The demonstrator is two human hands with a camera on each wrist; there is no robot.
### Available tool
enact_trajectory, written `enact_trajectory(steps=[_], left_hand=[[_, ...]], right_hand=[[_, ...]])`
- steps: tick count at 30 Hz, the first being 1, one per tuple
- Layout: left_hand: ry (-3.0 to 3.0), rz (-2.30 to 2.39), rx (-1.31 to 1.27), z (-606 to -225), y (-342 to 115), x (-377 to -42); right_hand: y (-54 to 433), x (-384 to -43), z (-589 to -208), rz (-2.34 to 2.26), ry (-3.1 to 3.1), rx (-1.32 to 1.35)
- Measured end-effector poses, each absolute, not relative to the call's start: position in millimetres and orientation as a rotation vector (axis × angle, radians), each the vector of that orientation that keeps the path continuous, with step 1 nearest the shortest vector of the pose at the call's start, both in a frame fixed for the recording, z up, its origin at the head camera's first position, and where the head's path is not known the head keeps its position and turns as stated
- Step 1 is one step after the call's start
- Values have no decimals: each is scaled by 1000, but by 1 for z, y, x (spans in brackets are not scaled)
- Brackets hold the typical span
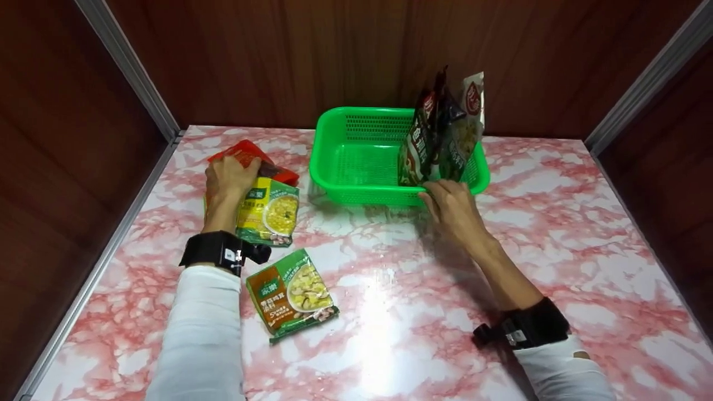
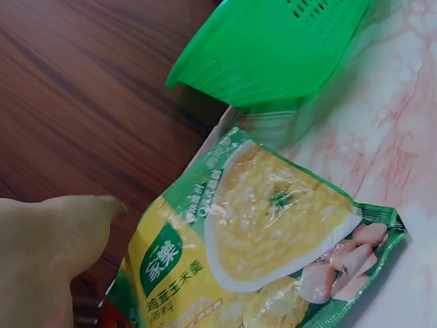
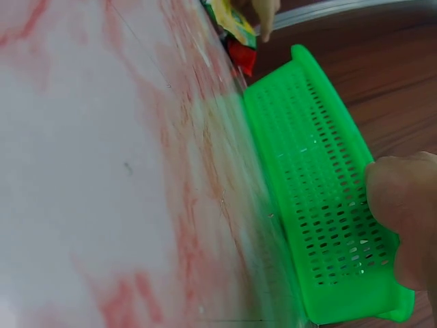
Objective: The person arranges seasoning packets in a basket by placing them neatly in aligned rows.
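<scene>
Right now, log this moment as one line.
left fingers: at red packet, grip unclear | right fingers: holding basket rim | in basket: two bags, right end | yellow packet, brown packet: outside basket

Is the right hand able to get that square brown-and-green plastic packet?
Probably yes: nothing seems to stand between the right hand and the packet, once its fingers leave the green plastic basket.

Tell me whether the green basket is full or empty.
Neither: the green basket is partly filled. Tall packets stand in its right end; its left floor shows bare.
</scene>
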State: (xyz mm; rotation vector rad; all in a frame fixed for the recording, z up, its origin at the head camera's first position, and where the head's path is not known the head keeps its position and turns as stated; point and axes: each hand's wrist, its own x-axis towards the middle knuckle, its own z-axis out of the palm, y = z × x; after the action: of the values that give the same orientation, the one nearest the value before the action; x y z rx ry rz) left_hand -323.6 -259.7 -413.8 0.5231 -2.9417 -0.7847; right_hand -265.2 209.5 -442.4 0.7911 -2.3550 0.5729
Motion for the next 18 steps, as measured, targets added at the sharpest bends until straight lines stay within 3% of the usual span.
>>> enact_trajectory(steps=[9,18], left_hand=[[-3138,-766,760,-417,-252,-330],[-3077,-831,683,-418,-240,-334]], right_hand=[[208,-264,-442,577,-2336,799],[208,-264,-445,597,-2331,774]])
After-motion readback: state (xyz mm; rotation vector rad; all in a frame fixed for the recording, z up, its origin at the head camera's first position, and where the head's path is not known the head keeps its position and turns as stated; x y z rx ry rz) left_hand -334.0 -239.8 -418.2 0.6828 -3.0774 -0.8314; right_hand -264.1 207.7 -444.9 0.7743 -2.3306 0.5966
